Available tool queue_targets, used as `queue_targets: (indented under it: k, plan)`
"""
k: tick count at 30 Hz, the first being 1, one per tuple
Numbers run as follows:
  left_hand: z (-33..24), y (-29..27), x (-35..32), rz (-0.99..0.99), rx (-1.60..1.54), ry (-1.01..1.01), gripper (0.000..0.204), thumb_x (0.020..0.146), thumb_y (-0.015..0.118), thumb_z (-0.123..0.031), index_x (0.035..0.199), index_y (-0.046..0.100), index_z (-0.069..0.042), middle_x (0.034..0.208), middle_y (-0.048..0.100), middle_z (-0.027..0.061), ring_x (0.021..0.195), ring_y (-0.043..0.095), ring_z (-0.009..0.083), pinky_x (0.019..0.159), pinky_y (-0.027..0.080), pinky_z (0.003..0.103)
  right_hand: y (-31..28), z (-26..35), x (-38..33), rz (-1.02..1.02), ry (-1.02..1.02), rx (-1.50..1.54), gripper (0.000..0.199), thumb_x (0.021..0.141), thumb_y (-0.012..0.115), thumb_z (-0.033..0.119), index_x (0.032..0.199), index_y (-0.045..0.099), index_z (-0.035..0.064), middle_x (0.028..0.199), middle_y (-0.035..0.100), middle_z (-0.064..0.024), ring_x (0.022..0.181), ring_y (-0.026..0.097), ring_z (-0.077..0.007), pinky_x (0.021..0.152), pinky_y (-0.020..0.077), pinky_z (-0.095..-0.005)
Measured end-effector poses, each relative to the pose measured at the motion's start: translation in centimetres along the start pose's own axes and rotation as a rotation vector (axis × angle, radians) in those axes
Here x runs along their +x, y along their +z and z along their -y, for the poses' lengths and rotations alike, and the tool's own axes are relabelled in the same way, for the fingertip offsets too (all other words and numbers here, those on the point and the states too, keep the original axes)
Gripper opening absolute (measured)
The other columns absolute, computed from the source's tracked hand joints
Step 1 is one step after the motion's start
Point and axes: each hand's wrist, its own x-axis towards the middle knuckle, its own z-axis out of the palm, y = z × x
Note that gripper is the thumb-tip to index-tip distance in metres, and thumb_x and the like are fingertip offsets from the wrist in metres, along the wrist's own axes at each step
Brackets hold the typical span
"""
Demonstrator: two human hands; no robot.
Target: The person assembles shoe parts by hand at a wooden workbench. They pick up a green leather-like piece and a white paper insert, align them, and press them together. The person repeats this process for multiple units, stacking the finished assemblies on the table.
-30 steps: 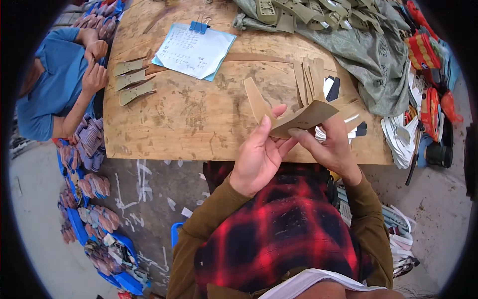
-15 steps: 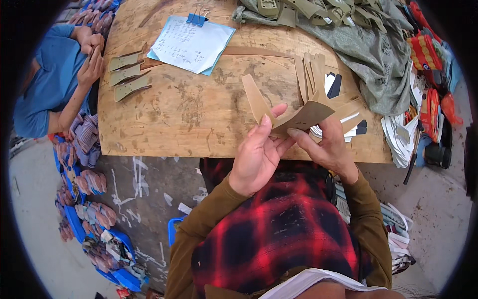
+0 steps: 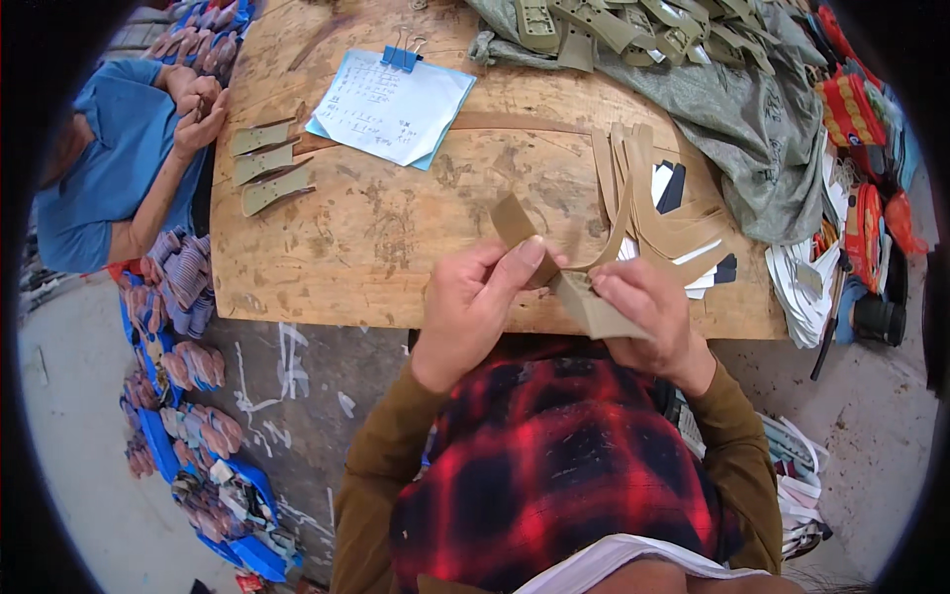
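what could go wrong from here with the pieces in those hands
The olive piece pinched in the right hand is by the front edge of the table; if it slipped, it might fall off. The left hand pinches a tan strip, which could twist loose. The loose curved strips beside the right hand might get nudged.

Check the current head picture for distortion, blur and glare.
Head view: fisheye distortion bows the left edge of the wooden table and corners are black; head view: light looks fairly even, the clipped paper bright but its lines visible; head view: the right hand seems slightly soft.
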Motion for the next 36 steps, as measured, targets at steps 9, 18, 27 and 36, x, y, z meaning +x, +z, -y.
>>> queue_targets:
  k: [9,18,27,36]
  plan:
    - [-1.7,2.3,-1.9,-0.200,0.596,0.340,0.011,0.093,0.061,-0.004,0.101,0.067,0.002,0.075,0.065,0.0162,0.063,0.065,0.0277,0.056,0.048,0.035,-0.3,0.9,-0.7,0.088,0.022,-0.158,0.027,0.072,0.063,0.001,0.098,0.056,-0.0015,0.083,0.052,-0.0107,0.067,0.057,-0.0245,0.057,0.0481,-0.0345]
    - [-0.5,3.6,-2.7,-0.204,0.506,0.419,0.022,0.093,0.058,0.000,0.112,0.067,0.002,0.078,0.065,0.0153,0.061,0.063,0.0259,0.056,0.047,0.034,0.7,0.6,-1.7,0.071,0.095,-0.225,0.024,0.075,0.061,0.004,0.098,0.055,0.0000,0.080,0.047,-0.0084,0.065,0.057,-0.0212,0.054,0.0467,-0.0329]
    - [-0.2,3.3,-2.9,-0.148,0.223,0.055,0.035,0.102,0.038,-0.011,0.120,0.060,0.011,0.111,0.065,0.0164,0.099,0.059,0.0176,0.089,0.046,0.030,1.3,0.4,-1.5,0.142,0.128,-0.340,0.018,0.080,0.059,0.011,0.095,0.052,0.0034,0.080,0.047,-0.0074,0.067,0.058,-0.0195,0.056,0.0475,-0.0314]
    - [1.2,2.7,-2.5,-0.152,0.249,0.106,0.037,0.101,0.040,-0.012,0.127,0.063,0.001,0.077,0.056,0.0028,0.065,0.044,0.0085,0.060,0.038,0.023,1.5,0.3,-1.4,0.186,0.175,-0.350,0.015,0.081,0.057,0.010,0.093,0.051,0.0036,0.080,0.046,-0.0082,0.066,0.057,-0.0198,0.057,0.0467,-0.0327]
